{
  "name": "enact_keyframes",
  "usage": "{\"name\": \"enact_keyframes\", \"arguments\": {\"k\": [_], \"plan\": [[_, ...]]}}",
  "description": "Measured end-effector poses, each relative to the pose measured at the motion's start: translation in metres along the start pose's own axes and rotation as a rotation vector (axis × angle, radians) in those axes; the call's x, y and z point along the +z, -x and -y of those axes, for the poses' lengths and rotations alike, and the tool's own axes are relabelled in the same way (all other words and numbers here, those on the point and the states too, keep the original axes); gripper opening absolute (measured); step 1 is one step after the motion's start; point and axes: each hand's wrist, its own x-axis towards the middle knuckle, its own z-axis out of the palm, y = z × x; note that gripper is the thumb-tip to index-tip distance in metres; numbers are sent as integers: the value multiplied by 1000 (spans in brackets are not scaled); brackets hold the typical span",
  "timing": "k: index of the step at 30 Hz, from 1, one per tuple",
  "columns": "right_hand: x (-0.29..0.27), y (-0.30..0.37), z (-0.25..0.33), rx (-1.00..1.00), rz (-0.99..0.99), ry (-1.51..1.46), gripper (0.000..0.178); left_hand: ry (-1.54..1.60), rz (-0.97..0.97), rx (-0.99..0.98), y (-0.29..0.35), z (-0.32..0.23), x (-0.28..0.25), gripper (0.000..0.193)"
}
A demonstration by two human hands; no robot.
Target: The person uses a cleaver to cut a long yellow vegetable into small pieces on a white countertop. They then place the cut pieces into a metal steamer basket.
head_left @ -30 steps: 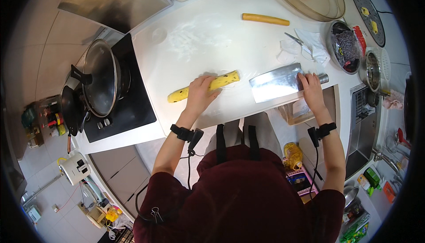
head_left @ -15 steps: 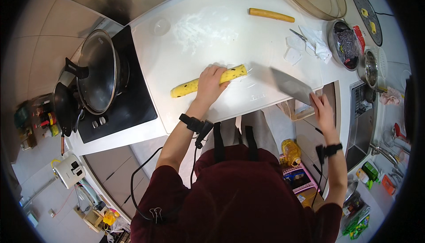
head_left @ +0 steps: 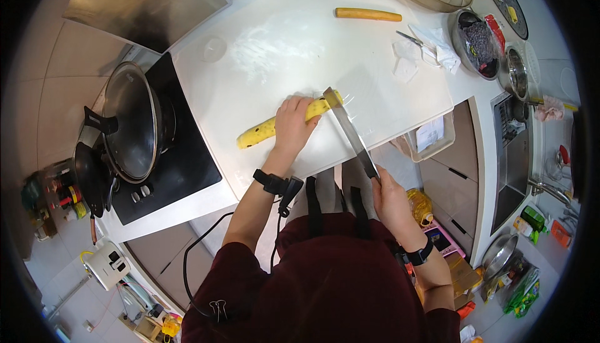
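Observation:
A yellow dough log (head_left: 255, 134) with dark specks lies slantwise on the white board (head_left: 390, 96). My left hand (head_left: 292, 123) is wrapped over its middle, with the log's left end sticking out beyond the fingers. My right hand (head_left: 392, 202) grips a cleaver (head_left: 351, 135) by its handle at the board's near edge. The blade stands on edge, its far end over the log's right end, just right of my left hand. Whether it has cut into the dough, I cannot tell. Loose flour (head_left: 269, 49) is scattered behind the log.
A wooden rolling pin (head_left: 369, 14) lies at the back of the board, with scissors (head_left: 417, 42) to its right. A metal bowl (head_left: 475, 43) holds a dark bagged filling. At left, a lidded wok (head_left: 131, 121) sits on the black cooktop (head_left: 187, 149).
My right hand has brought the cleaver leftward, from clear of the dough to over the log's right end, and turned its blade on edge. My left hand still holds the log.

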Motion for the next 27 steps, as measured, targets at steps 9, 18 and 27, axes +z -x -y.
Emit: {"name": "enact_keyframes", "arguments": {"k": [9, 18, 27], "plan": [[21, -3, 12, 22, 19, 23, 33, 3, -17, 14, -1, -3, -1, 39], [26, -5, 9, 30, 35, 52, 34, -10, -22, -7, -2, -6, 0, 40], [42, -4, 2, 9, -2, 107, 36, -59, 16, -16, -3, -5, 4, 41]]}}
